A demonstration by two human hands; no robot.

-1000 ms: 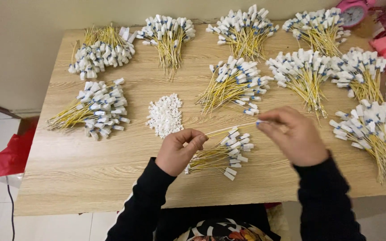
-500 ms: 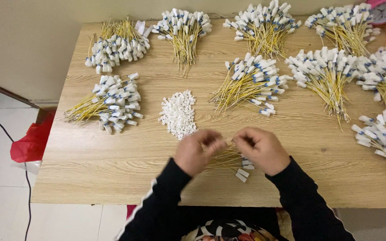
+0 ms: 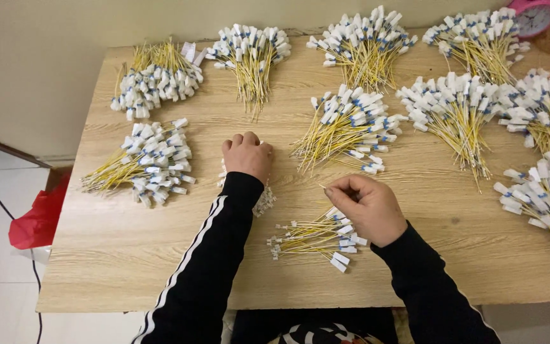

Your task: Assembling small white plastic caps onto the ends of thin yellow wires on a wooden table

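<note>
A thin yellow wire (image 3: 321, 186) is pinched between thumb and forefinger of the right hand (image 3: 365, 207), its tip held clear, apparently for fitting. The left hand (image 3: 247, 155) is curled shut, knuckles up, over the pile of small white caps (image 3: 263, 201) at frame centre; whether a cap is gripped cannot be told. Just below the right hand, a loose bundle of wires (image 3: 313, 237) lies flat on the wooden surface (image 3: 128, 255). Fanned finished bundles (image 3: 348, 124) ring the upper frame, white-and-blue tagged ends outward.
</note>
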